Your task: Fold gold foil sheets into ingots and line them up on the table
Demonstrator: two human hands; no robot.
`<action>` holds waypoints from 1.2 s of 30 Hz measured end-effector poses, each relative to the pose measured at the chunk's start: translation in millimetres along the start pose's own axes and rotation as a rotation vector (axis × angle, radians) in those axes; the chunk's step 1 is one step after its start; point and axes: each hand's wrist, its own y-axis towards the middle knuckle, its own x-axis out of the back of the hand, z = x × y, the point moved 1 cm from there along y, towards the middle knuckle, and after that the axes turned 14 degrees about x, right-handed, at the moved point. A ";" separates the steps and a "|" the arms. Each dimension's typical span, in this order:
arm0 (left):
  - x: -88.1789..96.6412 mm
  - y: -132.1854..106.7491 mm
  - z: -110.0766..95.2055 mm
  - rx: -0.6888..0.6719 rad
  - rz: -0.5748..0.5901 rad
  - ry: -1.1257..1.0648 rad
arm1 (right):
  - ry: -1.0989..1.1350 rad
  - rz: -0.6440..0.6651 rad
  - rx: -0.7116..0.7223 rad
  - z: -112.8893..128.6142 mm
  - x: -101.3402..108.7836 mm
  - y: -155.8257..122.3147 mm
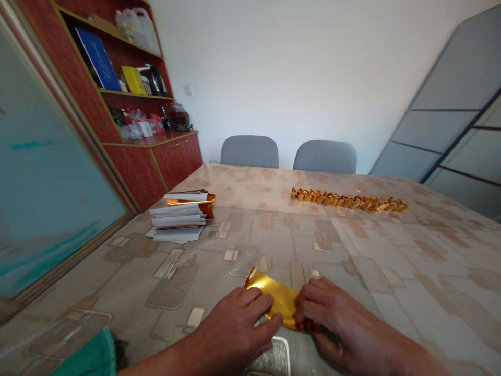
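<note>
In the head view, both my forearms reach in from the near side, the left one angling up to the right and the right one angling up to the left, so that my hands nearly meet low over the table [129, 282]. A green sleeve [88, 357] shows at near left. My left hand [240, 318] lies palm down, index finger and thumb a little apart on the left part of the gold foil [284, 300]; I cannot tell whether I pinch it or only press it. My right hand [326, 313] is curled, fingers and thumb closed on the foil's right end.

I have one foil in my hands, at the near middle of the table, its far left corner sticking up past my left fingers. At far left lies one pile of sheets [178, 222], white and gold, too tightly stacked for me to count. At far right stands one row of folded pieces [348, 201], gold and packed close; they overlap too much for an exact number. Beyond the far edge are two chairs [249, 151], both grey. One cabinet [135, 167] stands at far left.
</note>
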 end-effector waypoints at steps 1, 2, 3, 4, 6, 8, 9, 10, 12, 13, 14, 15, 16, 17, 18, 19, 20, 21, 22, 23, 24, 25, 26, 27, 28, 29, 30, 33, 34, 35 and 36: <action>0.8 -0.2 -0.5 0.001 -0.003 0.003 | 0.021 -0.007 0.003 -1.5 1.8 0.1; 1.3 -0.7 -0.9 0.002 -0.007 0.007 | 0.046 -0.017 0.006 -3.1 3.4 0.5; 1.4 -1.4 -1.1 0.001 -0.015 0.010 | 0.074 -0.027 0.012 -4.8 4.6 1.2; 1.1 -2.3 -1.0 -0.001 -0.024 0.012 | 0.100 -0.037 0.015 -6.7 5.3 2.0; -0.7 -4.7 -0.3 0.002 -0.037 0.011 | 0.136 -0.058 0.007 -10.9 5.5 3.5; -3.5 -7.4 1.0 0.006 -0.033 0.005 | 0.156 -0.073 -0.016 -15.1 4.0 3.9; -4.9 -8.7 1.6 0.007 -0.028 0.005 | 0.165 -0.080 -0.032 -16.9 3.0 3.5; -6.1 -9.7 2.0 0.007 -0.024 0.006 | 0.179 -0.088 -0.051 -18.5 2.1 2.6; -6.9 -10.7 2.3 0.000 -0.012 0.007 | 0.218 -0.112 -0.079 -20.8 0.8 -0.4; -6.5 -10.6 2.2 -0.004 -0.002 0.006 | 0.242 -0.125 -0.092 -21.7 0.6 -2.2; -5.6 -10.3 1.8 -0.005 0.008 0.004 | 0.266 -0.134 -0.103 -22.5 0.6 -4.1; -4.5 -9.8 1.4 -0.003 0.019 0.001 | 0.288 -0.140 -0.110 -23.3 0.6 -5.8; -3.3 -9.4 0.9 -0.001 0.031 -0.004 | 0.304 -0.140 -0.113 -24.2 0.7 -7.3; -2.3 -9.2 0.5 0.000 0.036 -0.009 | 0.314 -0.136 -0.108 -25.0 0.8 -8.5; -1.7 -9.3 0.1 0.000 0.039 -0.014 | 0.319 -0.130 -0.096 -25.8 0.9 -9.4; -1.6 -9.7 -0.2 0.002 0.045 -0.020 | 0.321 -0.127 -0.078 -26.4 1.0 -10.1; -1.8 -10.2 -0.4 0.002 0.053 -0.026 | 0.320 -0.128 -0.057 -26.7 1.1 -10.6; -2.2 -10.8 -0.6 0.005 0.057 -0.030 | 0.322 -0.129 -0.040 -26.7 1.3 -11.0; -2.5 -11.2 -0.8 0.011 0.055 -0.033 | 0.325 -0.131 -0.026 -26.5 1.7 -11.3; -2.6 -11.3 -1.1 0.017 0.050 -0.036 | 0.327 -0.134 -0.020 -26.1 2.1 -11.4; -2.4 -11.1 -1.5 0.017 0.044 -0.040 | 0.328 -0.137 -0.018 -25.6 2.5 -11.5; -1.6 -10.6 -2.1 0.013 0.036 -0.043 | 0.326 -0.138 -0.019 -25.3 2.9 -11.5; -0.6 -9.7 -2.8 0.008 0.036 -0.047 | 0.321 -0.135 -0.023 -25.1 3.2 -11.5; 0.7 -8.6 -3.6 0.002 0.045 -0.051 | 0.315 -0.132 -0.027 -25.2 3.3 -11.5; 2.2 -7.4 -4.4 -0.001 0.052 -0.054 | 0.310 -0.130 -0.032 -25.5 3.2 -11.4; 3.6 -6.2 -5.1 0.005 0.057 -0.055 | 0.307 -0.128 -0.038 -26.0 3.0 -11.3; 5.0 -5.2 -5.7 0.013 0.058 -0.054 | 0.307 -0.130 -0.048 -26.7 2.6 -11.1; 7.5 -3.7 -6.6 0.024 0.060 -0.054 | 0.315 -0.154 -0.093 -28.8 1.5 -10.5; 7.8 -3.8 -6.7 0.019 0.056 -0.054 | 0.319 -0.162 -0.103 -29.4 1.3 -10.2; 7.8 -4.0 -6.6 0.011 0.047 -0.055 | 0.322 -0.166 -0.104 -29.9 1.1 -9.8; 7.7 -4.2 -6.5 0.005 0.022 -0.055 | 0.325 -0.168 -0.097 -30.3 1.1 -9.4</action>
